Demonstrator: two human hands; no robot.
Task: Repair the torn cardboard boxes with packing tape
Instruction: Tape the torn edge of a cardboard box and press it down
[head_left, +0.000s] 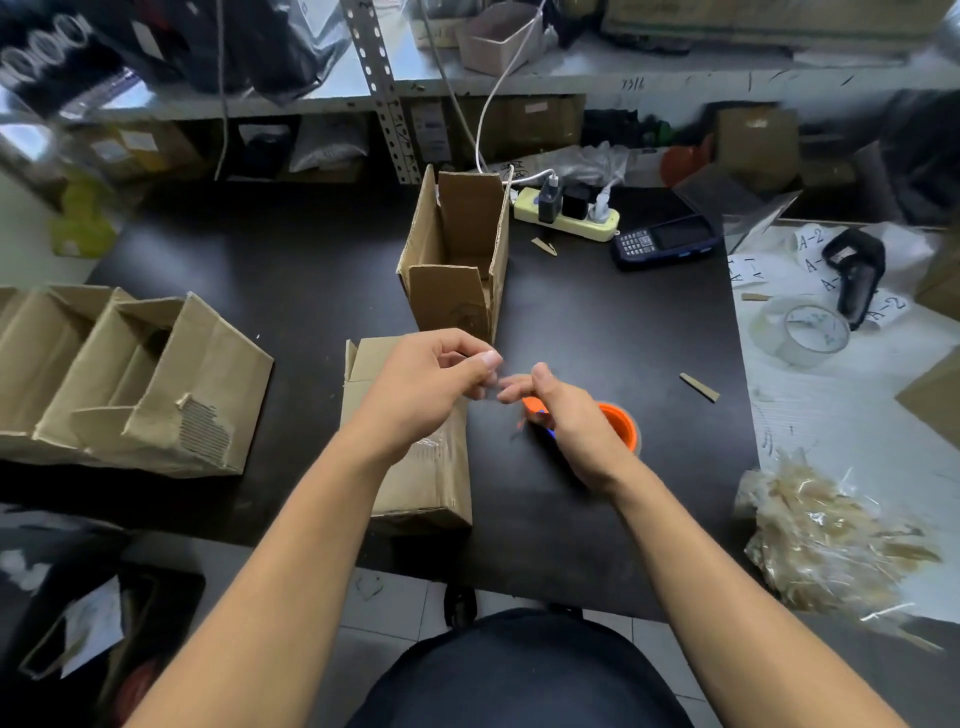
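A flattened cardboard box (415, 478) with a strip of clear tape on it lies on the dark table in front of me. My right hand (566, 421) grips an orange tape dispenser (618, 423) just right of that box. My left hand (431, 384) hovers above the box's upper end, thumb and fingers pinched on what looks like the clear tape end (493, 389) drawn from the dispenser; the tape itself is hard to make out. An open, upright box (457, 260) stands just beyond my hands.
Torn open boxes (135, 384) lie at the left. A power strip (569, 210), handheld terminal (665, 241), scanner (857, 270) and clear tape roll (802, 330) sit at the back right. A bag of cardboard scraps (831, 545) rests at the right edge. Shelving runs behind the table.
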